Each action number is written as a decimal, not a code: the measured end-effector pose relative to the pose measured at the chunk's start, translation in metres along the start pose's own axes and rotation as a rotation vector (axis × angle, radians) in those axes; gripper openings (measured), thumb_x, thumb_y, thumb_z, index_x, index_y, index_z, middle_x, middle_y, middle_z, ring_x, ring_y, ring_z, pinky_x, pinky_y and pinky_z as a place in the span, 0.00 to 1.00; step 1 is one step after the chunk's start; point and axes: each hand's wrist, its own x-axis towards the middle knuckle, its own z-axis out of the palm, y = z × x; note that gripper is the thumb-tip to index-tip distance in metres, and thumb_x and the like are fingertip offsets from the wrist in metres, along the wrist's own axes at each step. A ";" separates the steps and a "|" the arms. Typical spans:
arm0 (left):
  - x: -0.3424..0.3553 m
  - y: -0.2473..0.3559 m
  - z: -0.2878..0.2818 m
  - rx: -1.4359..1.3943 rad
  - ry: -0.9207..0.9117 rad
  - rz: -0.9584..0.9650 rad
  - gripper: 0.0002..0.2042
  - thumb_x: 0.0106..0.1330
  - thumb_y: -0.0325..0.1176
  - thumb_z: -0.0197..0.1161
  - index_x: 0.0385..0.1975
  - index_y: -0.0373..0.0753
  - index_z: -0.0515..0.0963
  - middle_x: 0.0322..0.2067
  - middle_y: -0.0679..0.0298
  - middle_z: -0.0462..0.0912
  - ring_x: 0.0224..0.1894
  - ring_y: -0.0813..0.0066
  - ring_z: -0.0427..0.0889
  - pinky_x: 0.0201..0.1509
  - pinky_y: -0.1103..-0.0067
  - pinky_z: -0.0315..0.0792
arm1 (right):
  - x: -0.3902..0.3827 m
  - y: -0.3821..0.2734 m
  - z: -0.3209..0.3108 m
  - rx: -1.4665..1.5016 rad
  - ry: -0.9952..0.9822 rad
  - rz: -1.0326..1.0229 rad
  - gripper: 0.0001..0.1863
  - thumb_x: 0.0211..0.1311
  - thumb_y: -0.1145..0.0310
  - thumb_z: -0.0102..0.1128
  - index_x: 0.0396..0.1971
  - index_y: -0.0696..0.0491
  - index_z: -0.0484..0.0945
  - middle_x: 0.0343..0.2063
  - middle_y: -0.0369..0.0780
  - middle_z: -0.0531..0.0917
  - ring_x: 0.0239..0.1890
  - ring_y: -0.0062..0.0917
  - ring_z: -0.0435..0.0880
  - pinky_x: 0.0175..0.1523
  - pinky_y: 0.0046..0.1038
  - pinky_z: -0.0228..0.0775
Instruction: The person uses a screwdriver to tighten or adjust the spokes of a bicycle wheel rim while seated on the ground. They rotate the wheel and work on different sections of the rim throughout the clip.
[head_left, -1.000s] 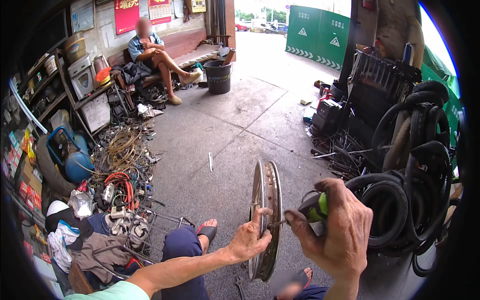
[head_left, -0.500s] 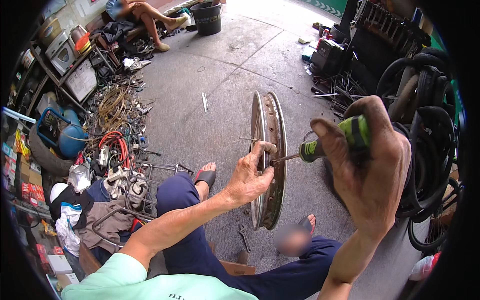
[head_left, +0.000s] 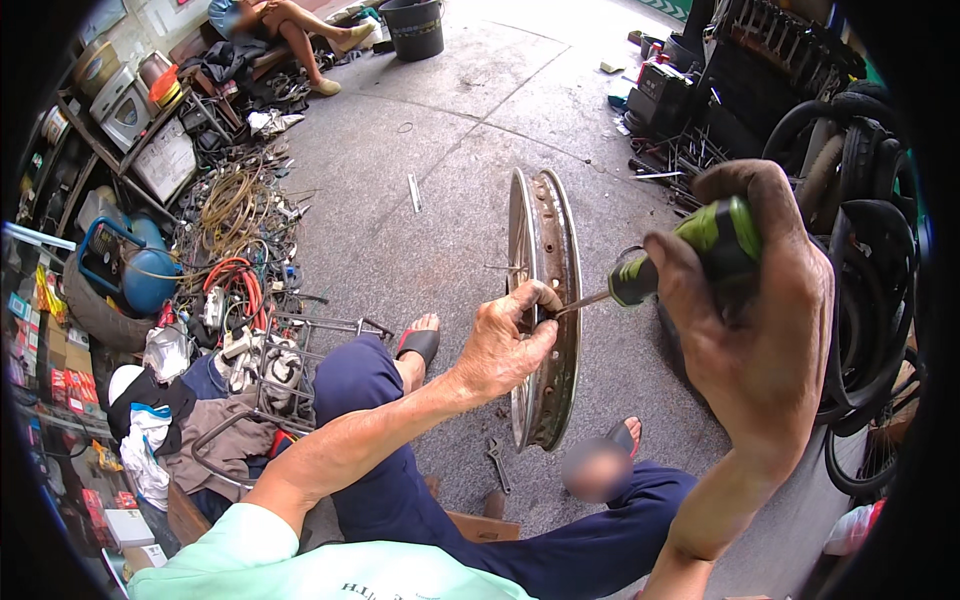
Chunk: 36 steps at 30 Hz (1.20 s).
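Observation:
A worn metal wheel rim [head_left: 553, 395] stands upright in front of me, with small holes along its rusty channel and thin spokes on its left side. My left hand [head_left: 508, 338] is closed on its near edge, thumb and forefinger pinched together over the channel. Whether a small part sits between those fingertips is hidden. In my right hand [head_left: 765, 330] is a green-and-black screwdriver [head_left: 632, 277], gripped by its thick handle. Its metal shaft points left, with the tip in the rim channel beside my left fingertips.
An adjustable wrench [head_left: 498, 466] lies on the concrete near my feet. Black tires [head_left: 860, 260] hang at right beside scattered tools. Cables [head_left: 235, 205], a blue tank [head_left: 148, 265] and a metal rack [head_left: 300, 345] crowd the left. A seated person [head_left: 290, 35] and a black bucket [head_left: 412, 32] are at the back.
My left thumb and forefinger have come closer together at the screwdriver tip. The right hand and screwdriver have shifted slightly right, and the whole view has moved a little.

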 end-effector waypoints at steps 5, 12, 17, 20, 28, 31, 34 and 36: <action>0.002 0.009 -0.002 0.010 0.001 -0.093 0.06 0.63 0.23 0.62 0.38 0.36 0.75 0.24 0.64 0.79 0.26 0.81 0.76 0.30 0.75 0.71 | -0.007 -0.005 -0.003 0.038 0.056 -0.051 0.17 0.54 0.69 0.63 0.44 0.57 0.76 0.27 0.38 0.79 0.28 0.22 0.79 0.36 0.24 0.73; 0.011 0.015 -0.007 0.190 -0.049 0.054 0.09 0.61 0.25 0.67 0.38 0.34 0.75 0.35 0.61 0.76 0.38 0.72 0.79 0.42 0.74 0.74 | -0.045 0.050 -0.061 0.008 0.382 -0.209 0.16 0.59 0.74 0.61 0.47 0.61 0.78 0.38 0.44 0.83 0.35 0.28 0.84 0.43 0.31 0.83; 0.009 0.020 -0.008 0.311 0.009 0.055 0.11 0.61 0.31 0.69 0.36 0.34 0.75 0.35 0.57 0.76 0.40 0.64 0.78 0.46 0.69 0.72 | -0.079 0.035 0.011 0.109 0.350 0.294 0.04 0.53 0.77 0.61 0.30 0.55 0.77 0.22 0.33 0.75 0.24 0.15 0.74 0.29 0.18 0.66; 0.011 0.014 -0.007 0.160 -0.054 -0.018 0.09 0.66 0.32 0.66 0.36 0.35 0.73 0.35 0.63 0.75 0.39 0.75 0.74 0.46 0.75 0.71 | -0.111 0.038 0.060 0.296 0.050 0.485 0.07 0.59 0.72 0.65 0.32 0.58 0.77 0.24 0.35 0.76 0.24 0.16 0.73 0.29 0.23 0.67; 0.003 0.027 -0.025 -0.376 -0.045 -0.262 0.06 0.72 0.34 0.61 0.40 0.40 0.73 0.38 0.68 0.76 0.43 0.82 0.74 0.50 0.78 0.71 | -0.134 0.030 0.105 0.063 -0.382 0.486 0.12 0.57 0.65 0.65 0.37 0.57 0.83 0.22 0.51 0.83 0.27 0.47 0.85 0.38 0.41 0.76; -0.004 0.028 -0.039 -0.605 0.158 -0.307 0.05 0.72 0.32 0.60 0.38 0.41 0.73 0.41 0.65 0.81 0.48 0.74 0.81 0.55 0.72 0.76 | -0.132 0.028 0.108 0.052 -0.388 0.466 0.11 0.58 0.64 0.64 0.34 0.57 0.81 0.22 0.51 0.83 0.28 0.47 0.85 0.38 0.42 0.75; -0.022 -0.021 -0.029 -0.523 0.380 -0.463 0.07 0.70 0.30 0.61 0.38 0.38 0.71 0.36 0.61 0.82 0.39 0.70 0.84 0.40 0.74 0.80 | -0.134 0.031 0.111 0.022 -0.383 0.426 0.12 0.59 0.63 0.63 0.33 0.57 0.80 0.21 0.50 0.83 0.27 0.48 0.85 0.37 0.45 0.75; -0.046 -0.070 -0.014 -0.405 0.445 -0.535 0.08 0.68 0.29 0.63 0.39 0.37 0.70 0.33 0.60 0.82 0.32 0.71 0.84 0.32 0.76 0.79 | -0.133 0.029 0.110 0.035 -0.394 0.417 0.12 0.60 0.62 0.62 0.33 0.57 0.80 0.21 0.51 0.83 0.27 0.49 0.84 0.37 0.46 0.75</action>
